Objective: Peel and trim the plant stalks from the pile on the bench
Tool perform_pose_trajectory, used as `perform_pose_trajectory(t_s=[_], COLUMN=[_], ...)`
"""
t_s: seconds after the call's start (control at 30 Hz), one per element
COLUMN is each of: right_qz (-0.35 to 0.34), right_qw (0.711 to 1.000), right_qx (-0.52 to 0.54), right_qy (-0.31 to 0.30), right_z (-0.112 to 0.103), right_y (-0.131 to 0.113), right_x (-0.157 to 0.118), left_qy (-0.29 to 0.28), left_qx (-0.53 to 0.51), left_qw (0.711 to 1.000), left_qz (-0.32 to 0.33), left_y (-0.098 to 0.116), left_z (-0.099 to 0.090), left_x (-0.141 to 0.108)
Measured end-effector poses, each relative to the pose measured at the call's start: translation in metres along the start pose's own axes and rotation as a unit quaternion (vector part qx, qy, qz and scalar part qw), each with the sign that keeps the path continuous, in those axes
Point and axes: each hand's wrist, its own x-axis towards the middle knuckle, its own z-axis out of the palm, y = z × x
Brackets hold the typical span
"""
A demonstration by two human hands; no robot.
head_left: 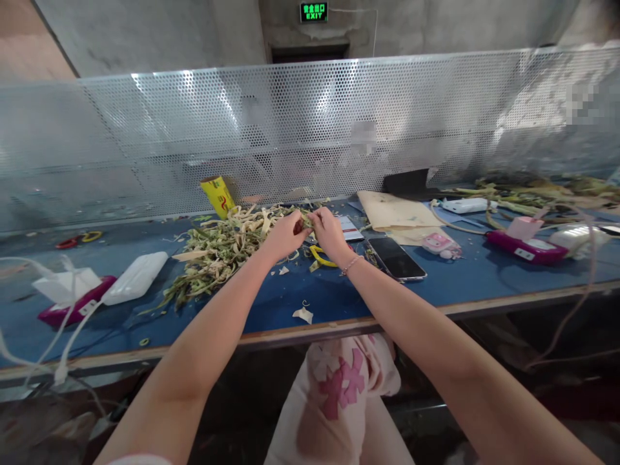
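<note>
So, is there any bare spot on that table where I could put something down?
Yes: the blue tabletop shows bare between the phone, the pink pouch and the front edge. Smaller gaps lie between the forearms, beside a pale scrap. It's crowded where the left hand and right hand meet, beside the plant heap.

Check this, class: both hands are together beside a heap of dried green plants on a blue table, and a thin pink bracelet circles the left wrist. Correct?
Wrong wrist: the head view shows the thin pink bracelet on the right wrist. Left hand and right hand are together beside the heap of dried green plants on the blue table.
</note>
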Motion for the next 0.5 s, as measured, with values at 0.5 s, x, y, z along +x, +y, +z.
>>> perform_pose_trajectory(t_s=[0.5], right_qz=[0.092], right_qw=[0.984], right_qx=[0.133], right_qy=[-0.070], right_z=[0.0056], right_y=[0.0055], right_x=[0.0016], left_qy=[0.019], left_qx=[-0.182], left_qw=[0.981], left_qz=[-0.059], left_y=[-0.0097], left_z=[0.0087], left_x=[0.0067])
